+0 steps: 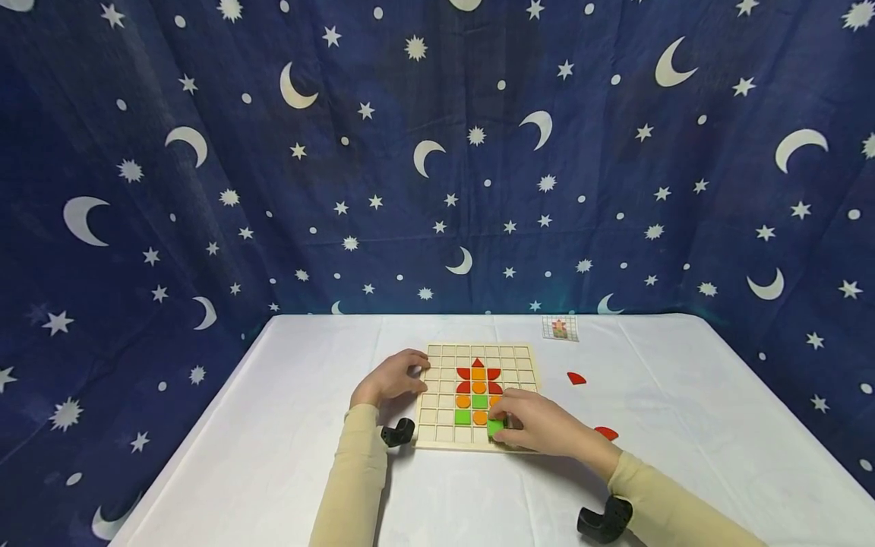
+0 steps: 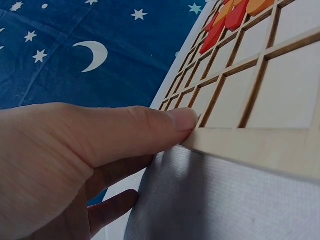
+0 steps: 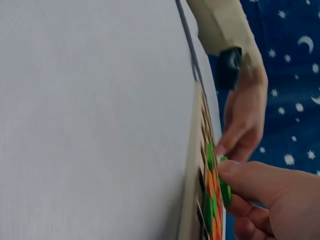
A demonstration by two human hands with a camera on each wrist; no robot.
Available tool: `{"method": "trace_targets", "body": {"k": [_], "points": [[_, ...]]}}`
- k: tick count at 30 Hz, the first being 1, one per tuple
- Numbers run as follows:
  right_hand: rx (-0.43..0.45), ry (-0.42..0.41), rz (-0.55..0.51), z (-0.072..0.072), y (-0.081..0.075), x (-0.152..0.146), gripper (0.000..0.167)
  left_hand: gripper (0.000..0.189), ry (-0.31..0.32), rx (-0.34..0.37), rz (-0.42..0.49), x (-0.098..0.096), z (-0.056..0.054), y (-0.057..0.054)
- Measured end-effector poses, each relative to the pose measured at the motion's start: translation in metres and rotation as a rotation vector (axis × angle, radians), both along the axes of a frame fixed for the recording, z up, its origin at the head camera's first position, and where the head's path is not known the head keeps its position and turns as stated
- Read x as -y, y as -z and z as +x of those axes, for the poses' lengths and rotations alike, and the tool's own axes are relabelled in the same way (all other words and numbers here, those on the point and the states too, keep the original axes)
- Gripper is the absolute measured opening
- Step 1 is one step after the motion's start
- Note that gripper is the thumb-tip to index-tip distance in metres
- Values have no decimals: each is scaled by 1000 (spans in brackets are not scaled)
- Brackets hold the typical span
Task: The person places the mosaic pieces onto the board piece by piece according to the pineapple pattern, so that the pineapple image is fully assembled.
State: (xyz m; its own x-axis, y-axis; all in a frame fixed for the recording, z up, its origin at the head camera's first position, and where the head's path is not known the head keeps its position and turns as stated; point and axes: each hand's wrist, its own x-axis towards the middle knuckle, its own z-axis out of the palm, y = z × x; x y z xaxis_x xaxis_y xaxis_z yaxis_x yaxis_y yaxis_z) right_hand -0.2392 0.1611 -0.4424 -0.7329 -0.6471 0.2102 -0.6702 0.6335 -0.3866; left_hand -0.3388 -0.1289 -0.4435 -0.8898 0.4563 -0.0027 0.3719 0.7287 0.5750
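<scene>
A wooden grid board [image 1: 440, 363] lies on the white table, with red, orange and green pieces set in its middle cells. My right hand [image 1: 543, 424] pinches a green square block [image 3: 226, 192] between thumb and fingers, just over the lower part of the pattern. Beside it in the grid are an orange round piece [image 1: 480, 418] and another green square [image 1: 462, 417]. At the board's left edge is my left hand [image 1: 390, 378], its thumb [image 2: 165, 122] straight and touching the wooden rim. The right hand hides some cells at the lower right.
Two red quarter-round pieces, one farther back [image 1: 577, 377] and one nearer [image 1: 605, 433], lie right of the board. A small pattern card [image 1: 560, 328] sits at the table's back. Behind hangs a blue curtain [image 1: 383, 190] with moons and stars.
</scene>
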Motion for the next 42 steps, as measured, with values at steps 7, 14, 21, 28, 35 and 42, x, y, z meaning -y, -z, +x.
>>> {"method": "trace_targets", "body": {"k": [7, 14, 21, 28, 35, 42], "points": [[-54, -5, 1, 1, 5, 18, 19, 41, -6, 0, 13, 1, 1, -2], [-71, 9, 19, 3, 9, 25, 21, 42, -8, 3, 16, 2, 1, -3], [-87, 9, 7, 3, 10, 25, 11, 42, -12, 5, 12, 2, 0, -1], [-61, 4, 6, 1, 10, 25, 10, 42, -4, 0, 16, 1, 2, -3], [-14, 111, -50, -8, 1, -5, 18, 41, 7, 2, 26, 1, 2, -2], [-35, 349, -108, -29, -12, -68, 21, 41, 3, -6, 16, 0, 2, -2]]}}
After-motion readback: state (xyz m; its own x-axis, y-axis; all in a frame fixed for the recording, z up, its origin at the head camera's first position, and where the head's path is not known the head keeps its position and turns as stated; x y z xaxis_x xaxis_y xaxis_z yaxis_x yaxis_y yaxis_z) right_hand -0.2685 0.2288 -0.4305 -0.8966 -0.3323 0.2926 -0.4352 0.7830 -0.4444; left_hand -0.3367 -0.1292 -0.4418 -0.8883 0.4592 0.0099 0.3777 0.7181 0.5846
